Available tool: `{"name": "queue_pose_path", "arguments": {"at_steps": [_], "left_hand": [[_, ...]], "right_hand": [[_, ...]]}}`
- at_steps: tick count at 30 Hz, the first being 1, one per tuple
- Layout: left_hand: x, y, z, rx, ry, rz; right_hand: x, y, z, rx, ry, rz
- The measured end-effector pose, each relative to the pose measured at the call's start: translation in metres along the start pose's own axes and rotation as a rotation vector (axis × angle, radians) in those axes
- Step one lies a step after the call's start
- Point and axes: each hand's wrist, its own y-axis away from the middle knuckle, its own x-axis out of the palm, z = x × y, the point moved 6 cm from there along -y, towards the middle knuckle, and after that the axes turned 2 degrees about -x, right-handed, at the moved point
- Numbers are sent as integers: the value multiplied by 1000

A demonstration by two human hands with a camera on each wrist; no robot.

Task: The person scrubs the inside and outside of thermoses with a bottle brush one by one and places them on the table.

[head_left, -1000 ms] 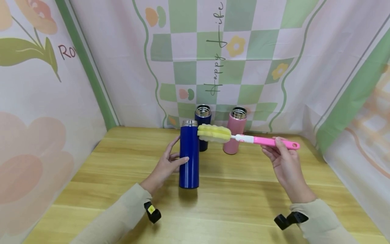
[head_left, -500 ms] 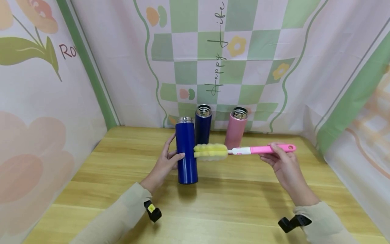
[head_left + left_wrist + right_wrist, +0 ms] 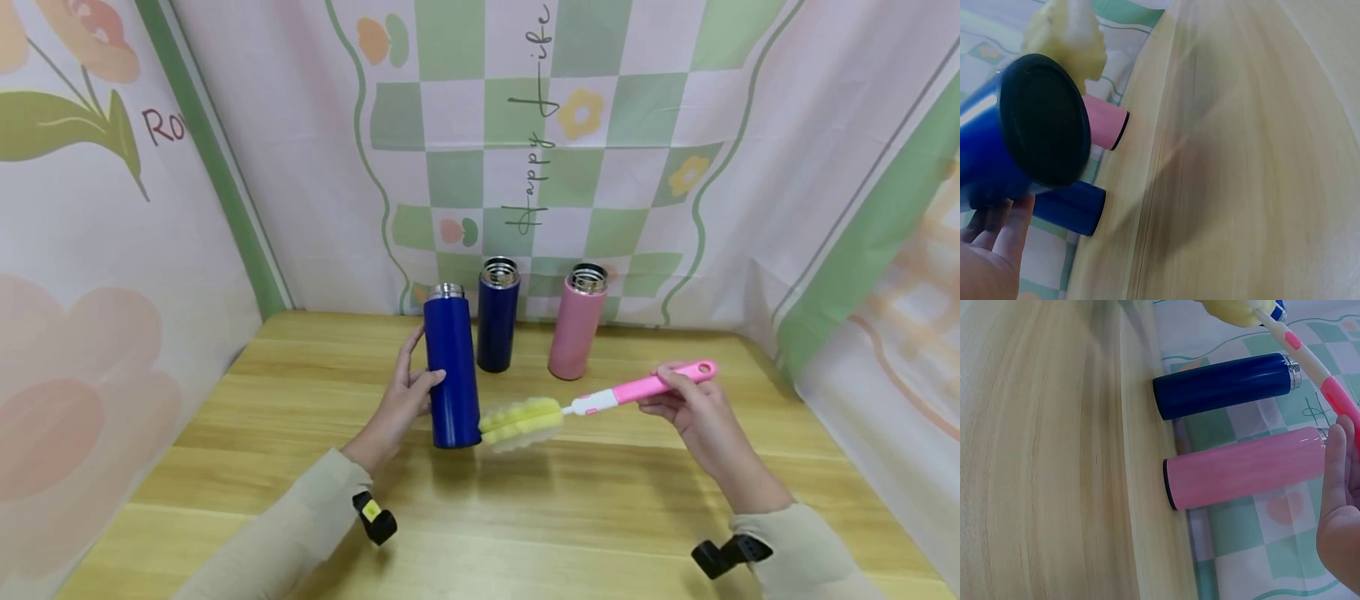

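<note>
My left hand [image 3: 397,404] grips a blue thermos bottle [image 3: 452,371] around its side, holding it slightly tilted above the table, its steel mouth uncapped. The bottle's dark base [image 3: 1044,122] faces the camera in the left wrist view. With my right hand [image 3: 693,417] I hold a bottle brush by its pink handle [image 3: 652,385]. The brush's yellow sponge head [image 3: 522,421] points left and overlaps the lower edge of the blue bottle in the head view. Behind stand a dark blue thermos bottle [image 3: 497,321] and a pink thermos bottle [image 3: 577,329], both uncapped and upright.
The wooden table [image 3: 570,517] carries the two standing bottles near its back edge. A patterned cloth [image 3: 517,108] hangs right behind them, with more cloth [image 3: 97,333] at the left and right sides. Black wrist cameras sit on both sleeves [image 3: 292,517].
The brush has come down along the blue bottle's side from near its mouth to near its base, its head now dipping lower. The held bottle has shifted slightly left and up, tilting more.
</note>
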Motion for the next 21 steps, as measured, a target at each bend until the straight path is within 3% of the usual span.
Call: {"name": "queue_pose_path", "arguments": {"at_steps": [15,21], "left_hand": [[1,1,3,-32,50,5],[5,4,4,-6,12,19]], "right_hand": [[4,-2,-7,9,-26,-12],[6,-3,-6,-2,-32,-34]]}}
